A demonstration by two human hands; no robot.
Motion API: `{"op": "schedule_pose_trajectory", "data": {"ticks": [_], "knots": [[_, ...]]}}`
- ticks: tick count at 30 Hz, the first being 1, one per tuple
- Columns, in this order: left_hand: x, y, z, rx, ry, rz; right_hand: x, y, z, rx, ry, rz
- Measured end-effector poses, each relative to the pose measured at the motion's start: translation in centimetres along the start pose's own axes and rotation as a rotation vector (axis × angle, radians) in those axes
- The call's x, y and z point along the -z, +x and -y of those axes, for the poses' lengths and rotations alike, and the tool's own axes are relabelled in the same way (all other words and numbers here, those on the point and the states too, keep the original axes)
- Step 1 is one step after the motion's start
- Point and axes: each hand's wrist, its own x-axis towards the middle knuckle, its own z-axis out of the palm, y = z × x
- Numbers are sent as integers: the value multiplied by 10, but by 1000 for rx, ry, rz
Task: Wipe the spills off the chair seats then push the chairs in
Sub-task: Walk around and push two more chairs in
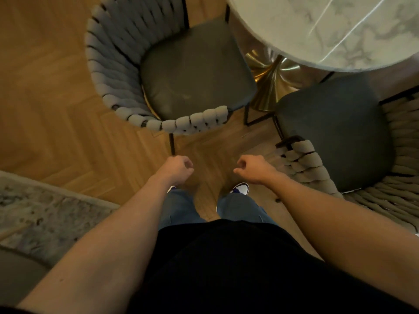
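bare forearms, black top (238, 268), blue jeans (181, 207), white-blue sneakers (240, 188).

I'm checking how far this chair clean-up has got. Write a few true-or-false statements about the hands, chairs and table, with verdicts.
1. Both hands hold a cloth. False: the left hand and right hand hold nothing.
2. The left chair has its seat partly under the marble table. True.
3. The right chair lies tipped over. False: it stands upright.
4. The table has a gold pedestal base. True.
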Motion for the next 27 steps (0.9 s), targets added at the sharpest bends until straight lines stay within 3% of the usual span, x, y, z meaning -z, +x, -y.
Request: {"op": "schedule_pose_trajectory", "data": {"ticks": [17, 27], "knots": [[58, -96, 274, 231, -228, -130, -110, 47, 288, 141, -162, 190], [152, -72, 373, 303, -266, -141, -107, 113, 426, 213, -198, 192]]}}
